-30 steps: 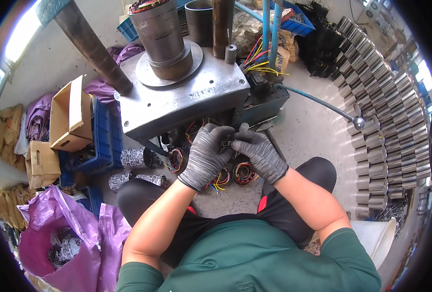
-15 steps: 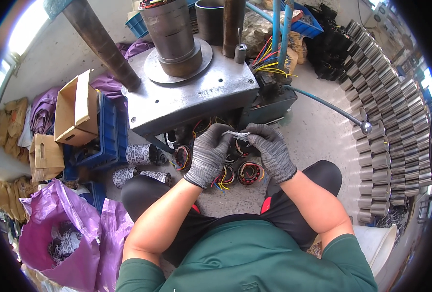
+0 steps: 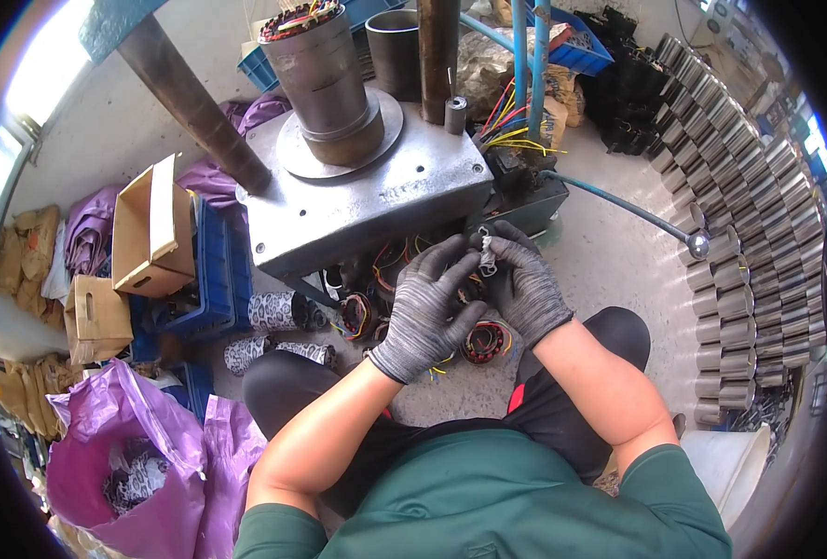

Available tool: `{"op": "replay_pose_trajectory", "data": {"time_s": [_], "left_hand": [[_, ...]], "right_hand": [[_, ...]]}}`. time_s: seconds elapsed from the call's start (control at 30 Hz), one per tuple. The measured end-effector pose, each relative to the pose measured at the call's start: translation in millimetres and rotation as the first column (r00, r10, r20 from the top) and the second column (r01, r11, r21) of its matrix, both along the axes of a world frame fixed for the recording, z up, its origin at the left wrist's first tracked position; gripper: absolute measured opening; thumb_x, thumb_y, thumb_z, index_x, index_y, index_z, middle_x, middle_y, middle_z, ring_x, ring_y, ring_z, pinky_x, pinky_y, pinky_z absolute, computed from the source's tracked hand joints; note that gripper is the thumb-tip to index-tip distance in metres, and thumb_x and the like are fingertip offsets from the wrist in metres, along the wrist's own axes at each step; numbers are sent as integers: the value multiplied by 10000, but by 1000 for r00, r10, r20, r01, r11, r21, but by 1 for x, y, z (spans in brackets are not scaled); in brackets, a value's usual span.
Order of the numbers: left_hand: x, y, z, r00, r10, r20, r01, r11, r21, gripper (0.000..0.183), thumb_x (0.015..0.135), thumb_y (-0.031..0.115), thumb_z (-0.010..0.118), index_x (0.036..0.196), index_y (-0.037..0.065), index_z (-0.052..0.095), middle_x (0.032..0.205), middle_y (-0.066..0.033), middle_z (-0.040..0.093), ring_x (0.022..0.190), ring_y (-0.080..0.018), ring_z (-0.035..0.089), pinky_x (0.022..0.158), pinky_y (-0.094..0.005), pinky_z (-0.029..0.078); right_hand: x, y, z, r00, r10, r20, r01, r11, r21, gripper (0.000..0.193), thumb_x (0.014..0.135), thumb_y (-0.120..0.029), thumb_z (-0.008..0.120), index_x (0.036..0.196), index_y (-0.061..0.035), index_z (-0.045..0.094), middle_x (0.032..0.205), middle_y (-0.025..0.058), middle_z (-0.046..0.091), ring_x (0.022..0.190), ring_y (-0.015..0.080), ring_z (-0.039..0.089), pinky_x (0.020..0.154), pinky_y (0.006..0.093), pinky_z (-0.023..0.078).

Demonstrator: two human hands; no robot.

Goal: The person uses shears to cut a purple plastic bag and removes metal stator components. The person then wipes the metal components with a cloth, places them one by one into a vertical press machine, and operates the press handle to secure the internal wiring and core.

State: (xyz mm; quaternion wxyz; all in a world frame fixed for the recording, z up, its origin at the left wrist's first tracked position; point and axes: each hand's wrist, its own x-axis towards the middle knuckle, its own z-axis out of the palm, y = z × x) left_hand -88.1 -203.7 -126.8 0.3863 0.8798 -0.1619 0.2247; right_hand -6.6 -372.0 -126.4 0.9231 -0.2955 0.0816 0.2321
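My right hand (image 3: 527,284), in a grey knitted glove, pinches a small crumpled grey-and-white strip (image 3: 487,253) upright between thumb and fingers. Facing it, my left hand (image 3: 429,312), gloved the same way, has its fingers apart and its fingertips close to the strip. Whether they touch it I cannot tell. Below the hands, on the floor, lies a wound motor stator (image 3: 483,343) with coloured wires. Another stator (image 3: 355,315) lies left of my left hand, and more are partly hidden by the hands and the press.
Ahead stands a metal press table (image 3: 367,210) carrying a steel cylinder (image 3: 318,84). A lever with a ball end (image 3: 698,245) reaches right, towards stacked metal sleeves (image 3: 725,317). At left are patterned cylinders (image 3: 278,311), a cardboard box (image 3: 157,228) and a purple bag (image 3: 73,456) holding crumpled patterned scraps.
Both hands held the strip stretched between them before. My left hand has let go and spread its fingers, while the strip has turned upright in my right hand.
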Motion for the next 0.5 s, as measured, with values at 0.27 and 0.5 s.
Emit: {"op": "replay_pose_trajectory", "data": {"time_s": [0.27, 0.5], "left_hand": [[25, 20, 1, 953, 225, 201, -216, 974, -69, 703, 950, 438, 588, 1512, 35, 464, 1528, -255, 441, 1385, -454, 425, 1168, -536, 310], [18, -7, 2, 976, 23, 219, -63, 982, 178, 1136, 871, 897, 321, 1587, 16, 336, 1632, -241, 337, 1547, -439, 247, 1245, -588, 94]], "right_hand": [[-49, 26, 0, 876, 380, 298, -338, 923, -186, 542, 995, -182, 551, 1489, 13, 440, 1443, 143, 551, 1315, 245, 540, 1149, 373, 405], [-37, 28, 32, 805, 483, 345, -480, 872, -99, 922, 1003, -743, 394, 1606, -49, 319, 1622, 117, 393, 1485, 264, 379, 1244, 400, 266]]}}
